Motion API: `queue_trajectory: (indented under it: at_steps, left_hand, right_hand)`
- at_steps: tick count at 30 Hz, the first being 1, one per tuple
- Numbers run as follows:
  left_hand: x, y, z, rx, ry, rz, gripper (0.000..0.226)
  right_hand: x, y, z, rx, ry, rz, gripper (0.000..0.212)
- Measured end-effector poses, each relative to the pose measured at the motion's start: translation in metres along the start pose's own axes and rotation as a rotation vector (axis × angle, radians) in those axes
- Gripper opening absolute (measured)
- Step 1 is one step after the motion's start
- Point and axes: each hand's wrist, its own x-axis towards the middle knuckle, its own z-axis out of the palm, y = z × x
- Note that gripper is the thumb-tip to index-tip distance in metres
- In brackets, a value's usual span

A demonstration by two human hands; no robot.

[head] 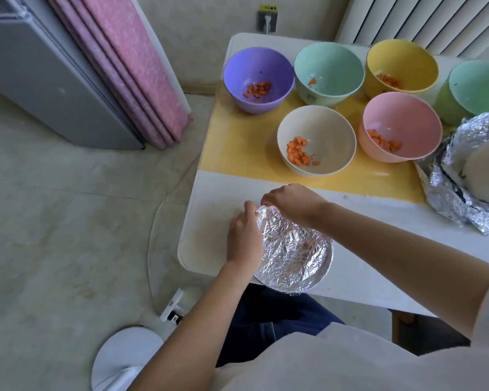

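Fingers (250, 208) of both our hands are curled and pinching the foil at the far rim of the foil-covered bowl (294, 249), the left hand (244, 238) at the rim's left side and the right hand (290, 203) reaching across from the right. The biggest worry is the table (215, 221). The covered bowl sits on the near side of the yellow mat (237, 142), well clear of it, and seems to hang slightly over the table's near edge above our lap. A firm pull toward us could tip it off. Next comes the bowl's own cover. The foil is thin and already creased, so a hard tug from two pinches set so close together may tear it at the rim or lift the opposite side loose. We cannot see what lies under the foil, so we cannot tell how much would spill. At the right end of the mat lies a crumpled foil heap (463, 187), which our right forearm might drag if it swings outward. On the mat's near part stands the cream bowl (331, 136), just beyond our right hand. A sudden slip forward could knock it and scatter its carrot pieces (297, 153).
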Motion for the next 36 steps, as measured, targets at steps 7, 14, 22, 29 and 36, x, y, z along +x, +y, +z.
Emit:
queue_trajectory:
  at_steps: [7,14,22,29,36]
  left_hand:
    - [-0.001,-0.005,0.006,0.029,0.052,0.03,0.011]
    - [-0.013,-0.003,0.009,-0.104,0.018,-0.132,0.054]
    - [-0.006,0.0,0.011,-0.242,0.097,-0.098,0.026]
    - [-0.014,0.001,0.013,-0.181,0.152,-0.089,0.014]
    - [-0.013,0.003,0.012,-0.089,0.115,-0.036,0.01]
  right_hand:
    - [-0.005,0.006,0.01,0.184,0.024,-0.013,0.048]
    - [-0.015,0.016,0.021,0.369,0.139,0.047,0.038]
    - [-0.017,0.003,0.025,0.25,0.096,-0.038,0.058]
    - [-0.016,-0.003,0.026,0.213,0.07,-0.044,0.045]
    - [-0.018,0.0,0.017,0.111,0.037,-0.042,0.049]
